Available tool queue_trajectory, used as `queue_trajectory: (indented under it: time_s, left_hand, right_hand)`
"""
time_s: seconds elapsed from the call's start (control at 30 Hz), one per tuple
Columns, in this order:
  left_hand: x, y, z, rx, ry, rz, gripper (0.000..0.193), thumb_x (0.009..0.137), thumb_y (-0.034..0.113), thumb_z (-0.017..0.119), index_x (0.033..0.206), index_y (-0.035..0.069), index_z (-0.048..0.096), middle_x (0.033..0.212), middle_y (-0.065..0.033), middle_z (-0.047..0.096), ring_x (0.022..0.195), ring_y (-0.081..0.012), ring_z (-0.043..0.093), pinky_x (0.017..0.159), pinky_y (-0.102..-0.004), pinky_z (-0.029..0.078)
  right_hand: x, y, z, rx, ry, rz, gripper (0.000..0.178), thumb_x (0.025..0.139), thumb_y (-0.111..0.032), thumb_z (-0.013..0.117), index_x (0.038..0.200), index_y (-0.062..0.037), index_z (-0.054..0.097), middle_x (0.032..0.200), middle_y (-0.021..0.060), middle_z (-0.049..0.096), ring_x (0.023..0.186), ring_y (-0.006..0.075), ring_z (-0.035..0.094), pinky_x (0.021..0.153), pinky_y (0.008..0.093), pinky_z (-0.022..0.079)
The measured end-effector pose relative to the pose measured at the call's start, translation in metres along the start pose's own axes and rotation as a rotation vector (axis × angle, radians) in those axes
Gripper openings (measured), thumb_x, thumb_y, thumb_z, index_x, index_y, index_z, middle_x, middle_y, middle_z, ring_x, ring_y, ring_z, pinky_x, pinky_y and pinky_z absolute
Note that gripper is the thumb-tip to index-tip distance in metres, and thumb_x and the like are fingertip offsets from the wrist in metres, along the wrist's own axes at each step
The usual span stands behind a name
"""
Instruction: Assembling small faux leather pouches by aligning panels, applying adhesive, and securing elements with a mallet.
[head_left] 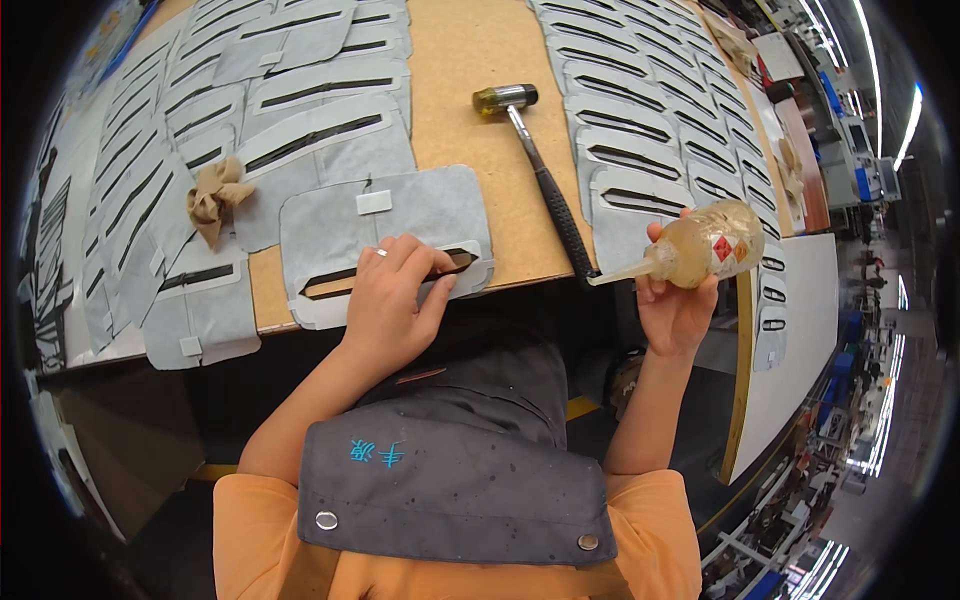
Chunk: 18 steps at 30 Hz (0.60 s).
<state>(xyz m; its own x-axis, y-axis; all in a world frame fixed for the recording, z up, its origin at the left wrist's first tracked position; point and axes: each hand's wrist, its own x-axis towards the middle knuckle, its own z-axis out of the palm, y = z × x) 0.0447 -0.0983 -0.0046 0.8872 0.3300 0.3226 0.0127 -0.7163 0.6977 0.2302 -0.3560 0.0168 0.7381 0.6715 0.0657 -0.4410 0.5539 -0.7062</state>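
Here the wooden workbench (470,60) carries rows of grey slotted panels (330,95). One grey panel (420,215) lies at its near edge, the left hand (390,300) pressing flat-fingered on the slot. The right hand (675,305) grips a squeeze bottle (700,245), seemingly of glue, beside the hammer (535,160).

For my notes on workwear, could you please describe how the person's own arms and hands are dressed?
Both forearms are bare, with short orange sleeves ending above the elbows. The left hand wears a thin silver ring; the right hand wears nothing. No gloves or watch show.
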Motion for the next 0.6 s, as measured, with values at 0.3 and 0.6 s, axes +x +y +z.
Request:
queue_trajectory:
  time_s: [0.3, 0.6]
  left_hand:
    - [-0.001, -0.002, 0.005, 0.046, 0.043, 0.062, 0.011, 0.080, 0.011, 0.066, 0.087, 0.009, 0.059, 0.083, -0.0049, 0.052, 0.079, -0.0242, 0.051, 0.071, -0.0362, 0.035]
    - [-0.002, -0.004, 0.006, 0.071, 0.055, 0.090, 0.011, 0.080, 0.012, 0.067, 0.087, 0.009, 0.059, 0.083, -0.0047, 0.052, 0.078, -0.0237, 0.051, 0.071, -0.0355, 0.035]
  right_hand:
    - [-0.001, 0.055, 0.042, -0.294, 0.154, -0.061, 0.086, 0.070, -0.039, 0.084, 0.137, -0.0074, 0.039, 0.128, 0.0237, 0.054, 0.094, 0.0211, 0.061, 0.064, 0.0290, 0.052]
    - [-0.003, 0.070, 0.066, -0.579, 0.201, -0.080, 0.089, 0.072, -0.040, 0.082, 0.139, -0.0063, 0.034, 0.128, 0.0234, 0.053, 0.111, 0.0262, 0.059, 0.065, 0.0282, 0.053]
